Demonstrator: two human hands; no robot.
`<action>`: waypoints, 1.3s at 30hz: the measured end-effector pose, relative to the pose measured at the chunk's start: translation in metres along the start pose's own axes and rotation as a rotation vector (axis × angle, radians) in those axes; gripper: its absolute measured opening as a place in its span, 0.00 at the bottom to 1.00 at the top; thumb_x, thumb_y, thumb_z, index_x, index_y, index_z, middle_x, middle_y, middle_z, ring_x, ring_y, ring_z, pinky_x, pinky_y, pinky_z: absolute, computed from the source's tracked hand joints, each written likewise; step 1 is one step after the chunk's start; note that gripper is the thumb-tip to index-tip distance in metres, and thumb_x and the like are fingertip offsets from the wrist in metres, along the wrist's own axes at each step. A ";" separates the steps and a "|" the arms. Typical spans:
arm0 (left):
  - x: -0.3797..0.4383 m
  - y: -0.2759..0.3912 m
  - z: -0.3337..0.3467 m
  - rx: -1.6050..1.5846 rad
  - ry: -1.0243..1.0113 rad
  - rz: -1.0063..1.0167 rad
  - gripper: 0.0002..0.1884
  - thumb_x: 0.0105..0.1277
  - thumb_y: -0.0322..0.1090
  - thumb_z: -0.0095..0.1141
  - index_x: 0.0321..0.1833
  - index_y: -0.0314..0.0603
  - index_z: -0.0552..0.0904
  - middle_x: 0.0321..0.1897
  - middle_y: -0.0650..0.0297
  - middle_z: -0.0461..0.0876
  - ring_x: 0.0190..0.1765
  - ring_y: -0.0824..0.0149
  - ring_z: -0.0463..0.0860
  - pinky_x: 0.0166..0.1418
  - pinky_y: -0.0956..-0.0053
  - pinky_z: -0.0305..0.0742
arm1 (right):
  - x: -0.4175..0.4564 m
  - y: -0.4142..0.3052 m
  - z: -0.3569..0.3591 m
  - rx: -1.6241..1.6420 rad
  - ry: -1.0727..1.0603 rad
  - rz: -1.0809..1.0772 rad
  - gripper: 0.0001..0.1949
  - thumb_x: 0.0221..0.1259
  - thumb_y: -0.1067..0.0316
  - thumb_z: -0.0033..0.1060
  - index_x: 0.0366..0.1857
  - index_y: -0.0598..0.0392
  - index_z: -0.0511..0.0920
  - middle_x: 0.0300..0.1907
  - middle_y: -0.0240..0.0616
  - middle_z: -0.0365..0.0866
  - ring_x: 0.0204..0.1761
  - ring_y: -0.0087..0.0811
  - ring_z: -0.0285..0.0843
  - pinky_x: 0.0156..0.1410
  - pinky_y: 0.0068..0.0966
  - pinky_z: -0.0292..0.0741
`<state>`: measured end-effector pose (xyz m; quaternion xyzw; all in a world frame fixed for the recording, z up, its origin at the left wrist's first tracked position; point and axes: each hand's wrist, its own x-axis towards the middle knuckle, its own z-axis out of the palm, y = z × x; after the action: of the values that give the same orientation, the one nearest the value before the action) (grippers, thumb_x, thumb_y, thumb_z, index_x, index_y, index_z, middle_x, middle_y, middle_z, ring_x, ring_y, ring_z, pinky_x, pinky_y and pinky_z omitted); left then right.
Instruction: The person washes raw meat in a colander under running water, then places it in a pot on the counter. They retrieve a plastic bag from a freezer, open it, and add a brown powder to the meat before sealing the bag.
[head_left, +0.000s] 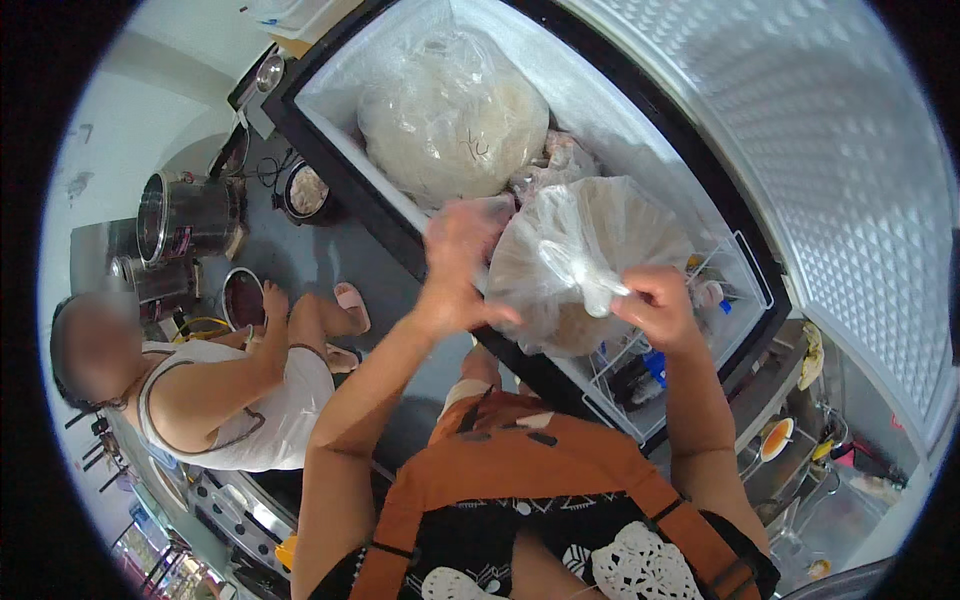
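Before me is an open chest freezer (607, 97) with plastic bags inside. My right hand (664, 304) grips the gathered, knotted neck of a full clear plastic bag (517, 262), whose pale brown contents I cannot make out. At the left side of this bag is my left hand (454, 281), blurred, fingers spread and holding nothing. Whether it touches the bag is unclear. A larger clear bag (450, 120) of whitish contents, with a dark handwritten mark, lies farther back in the freezer. Between the two bags sits a smaller bag (562, 161) of reddish contents.
A white wire basket (750, 270) with bottles hangs at the freezer's right end, below the raised lid (840, 150). On the left a person (232, 412) sits low, one hand at a metal pot (244, 300). Steel pots (191, 217) and a black pot (306, 191) stand nearby.
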<state>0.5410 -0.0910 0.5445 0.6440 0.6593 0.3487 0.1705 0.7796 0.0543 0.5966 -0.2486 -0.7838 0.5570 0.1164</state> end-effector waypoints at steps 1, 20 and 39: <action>-0.002 0.021 0.003 0.045 -0.083 0.169 0.50 0.33 0.52 0.73 0.64 0.45 0.66 0.65 0.46 0.57 0.67 0.46 0.56 0.67 0.45 0.43 | -0.005 -0.017 0.006 0.031 -0.005 0.041 0.11 0.48 0.69 0.59 0.17 0.61 0.70 0.14 0.31 0.59 0.20 0.18 0.55 0.24 0.23 0.55; -0.174 0.161 -0.133 -0.304 0.242 -0.270 0.13 0.39 0.13 0.50 0.30 0.35 0.77 0.26 0.60 0.78 0.32 0.66 0.78 0.37 0.77 0.70 | -0.039 -0.230 -0.358 -1.180 0.807 0.171 0.44 0.53 0.27 0.37 0.55 0.63 0.71 0.57 0.57 0.69 0.61 0.48 0.65 0.68 0.37 0.55; -0.351 0.158 -0.187 -0.163 0.557 -0.410 0.11 0.40 0.15 0.50 0.27 0.36 0.78 0.23 0.64 0.77 0.29 0.72 0.75 0.34 0.80 0.68 | -0.160 -0.112 0.126 -1.284 0.543 0.144 0.36 0.51 0.63 0.62 0.67 0.47 0.56 0.67 0.44 0.57 0.70 0.41 0.51 0.71 0.47 0.48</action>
<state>0.5699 -0.4871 0.7044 0.3627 0.7659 0.5211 0.1014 0.8282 -0.1601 0.6719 -0.4500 -0.8826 -0.0915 0.1011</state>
